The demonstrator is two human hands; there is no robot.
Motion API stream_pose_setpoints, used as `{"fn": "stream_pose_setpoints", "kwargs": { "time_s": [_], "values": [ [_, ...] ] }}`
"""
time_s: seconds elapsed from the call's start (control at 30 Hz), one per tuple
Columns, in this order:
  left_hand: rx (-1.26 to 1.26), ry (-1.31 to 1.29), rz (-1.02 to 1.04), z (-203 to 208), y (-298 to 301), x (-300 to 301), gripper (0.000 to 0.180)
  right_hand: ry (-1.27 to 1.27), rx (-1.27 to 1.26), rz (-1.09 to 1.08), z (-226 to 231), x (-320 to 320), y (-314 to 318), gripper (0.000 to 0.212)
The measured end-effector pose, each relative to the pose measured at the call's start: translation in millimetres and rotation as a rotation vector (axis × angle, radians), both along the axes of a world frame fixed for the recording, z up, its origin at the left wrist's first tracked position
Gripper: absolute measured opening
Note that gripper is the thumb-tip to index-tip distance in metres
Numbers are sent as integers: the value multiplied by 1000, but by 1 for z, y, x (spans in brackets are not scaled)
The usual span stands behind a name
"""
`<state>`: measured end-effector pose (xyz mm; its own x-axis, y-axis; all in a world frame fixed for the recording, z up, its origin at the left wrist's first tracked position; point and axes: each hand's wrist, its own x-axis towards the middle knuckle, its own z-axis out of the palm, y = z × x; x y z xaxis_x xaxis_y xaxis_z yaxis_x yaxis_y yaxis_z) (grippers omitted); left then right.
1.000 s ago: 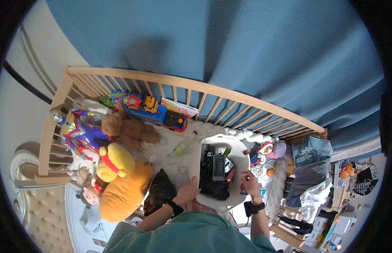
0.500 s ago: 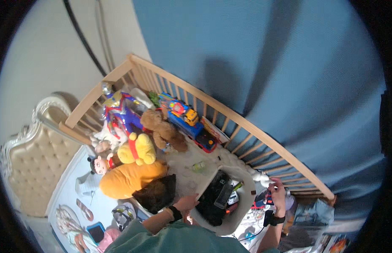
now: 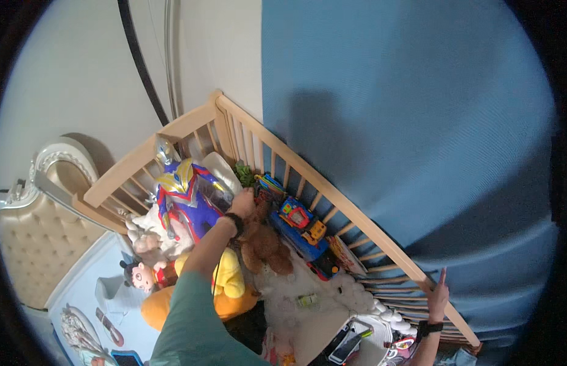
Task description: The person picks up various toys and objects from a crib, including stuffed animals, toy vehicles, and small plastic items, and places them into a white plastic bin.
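My left hand (image 3: pixel 242 203) reaches far into the wooden crib, its fingers closed at the upper end of a brown plush toy (image 3: pixel 266 247). The hand hides part of that toy. Left of it stands a large silver, blue and red hero figure (image 3: pixel 189 186). My right hand (image 3: pixel 437 297) is on the crib rail (image 3: pixel 369 229) at the right, gripping it with one finger stretched out. Along the rail's slats lies a blue toy truck (image 3: pixel 301 238) with a yellow vehicle on it. A yellow plush toy (image 3: pixel 229 274) is partly behind my left arm.
A white bin (image 3: pixel 323 332) with a phone and dark items stands near my body. An orange cushion (image 3: pixel 158 310) and a black-haired doll (image 3: pixel 140 276) lie at the left. The blue curtain (image 3: pixel 387 122) hangs behind the rail. A tufted headboard (image 3: pixel 45 256) stands far left.
My left hand has gone from the white bin's edge up to the brown plush toy. My right hand has left the small items beside the bin for the rail. The view has shifted.
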<state>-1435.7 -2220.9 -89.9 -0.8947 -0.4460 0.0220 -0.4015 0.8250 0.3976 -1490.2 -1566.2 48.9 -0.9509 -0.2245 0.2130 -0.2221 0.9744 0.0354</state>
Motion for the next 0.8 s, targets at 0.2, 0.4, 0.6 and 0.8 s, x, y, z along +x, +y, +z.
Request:
{"fn": "stream_pose_setpoints", "kwargs": {
  "time_s": [0.2, 0.4, 0.6, 0.8],
  "values": [
    [-142, -398, -85, -69, -55, -79, 50, -58, 313, -176, -16, -6, 8, 14],
    [-24, -324, -85, -147, -87, -100, 48, -251, 378, -536, -9, -15, -28, 22],
    [-123, -379, -165, -178, -62, -137, 38, -177, 416, -569, -23, -12, 22, 34],
    [-401, -276, 209, -248, -118, -109, 20, -186, 315, -351, -31, -18, -10, 33]
  ]
}}
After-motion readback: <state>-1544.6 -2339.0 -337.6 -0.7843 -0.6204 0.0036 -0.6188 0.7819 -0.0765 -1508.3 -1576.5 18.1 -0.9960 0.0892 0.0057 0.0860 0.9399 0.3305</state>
